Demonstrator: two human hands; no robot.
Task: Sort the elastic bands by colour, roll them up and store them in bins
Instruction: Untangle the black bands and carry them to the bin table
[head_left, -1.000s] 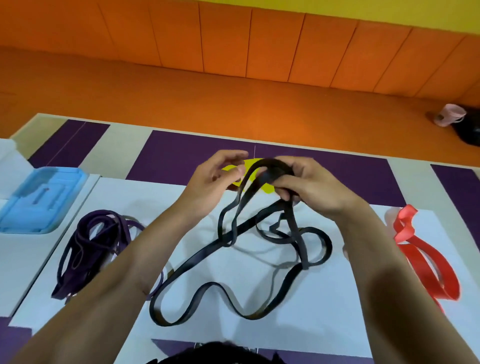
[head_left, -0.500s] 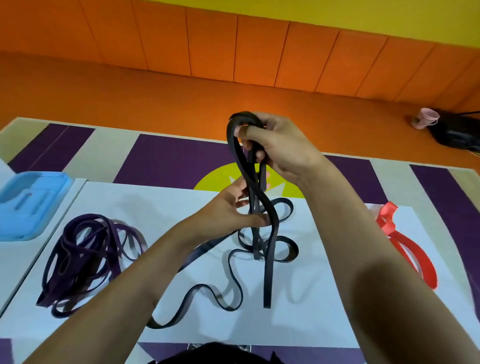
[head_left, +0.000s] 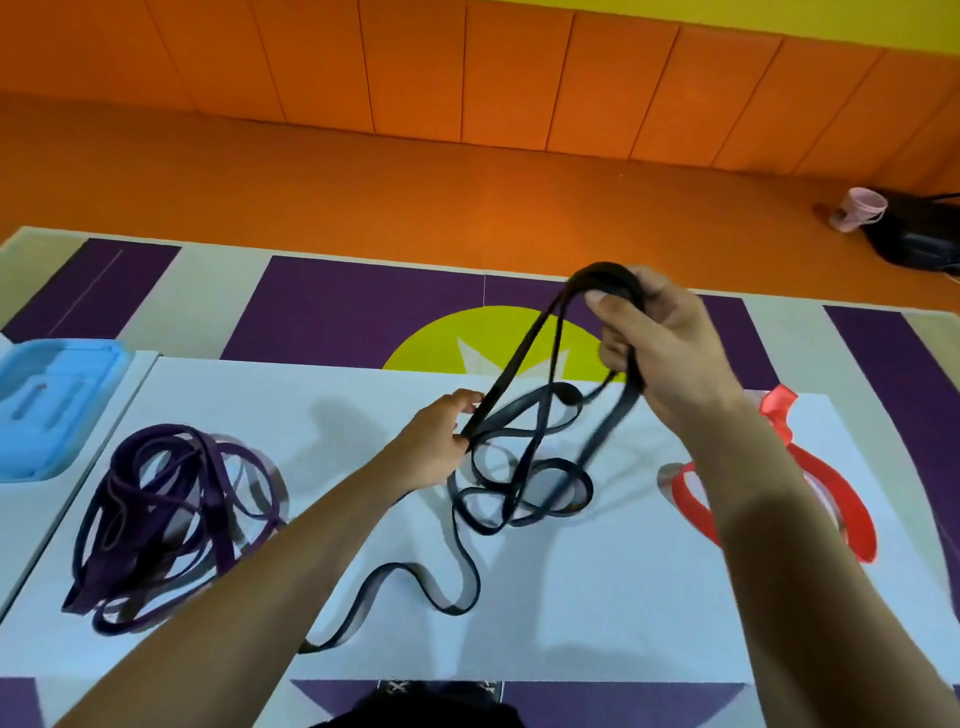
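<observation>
At far left a blue container (head_left: 52, 405) is set apart, its inside unseen, and beside it the purple bands (head_left: 140, 493) are gathered on the white sheet (head_left: 571, 597) but unrolled. In the middle a strand of the black band (head_left: 521, 359) is pinched by the left hand (head_left: 436, 447) while its started coil is gripped in the curled right hand (head_left: 660, 353), the rest trailing in loose loops, so rolling is judged barely begun. At right the red bands (head_left: 693, 512) are left unrolled near the sheet's edge, with open room seen at the near middle.
</observation>
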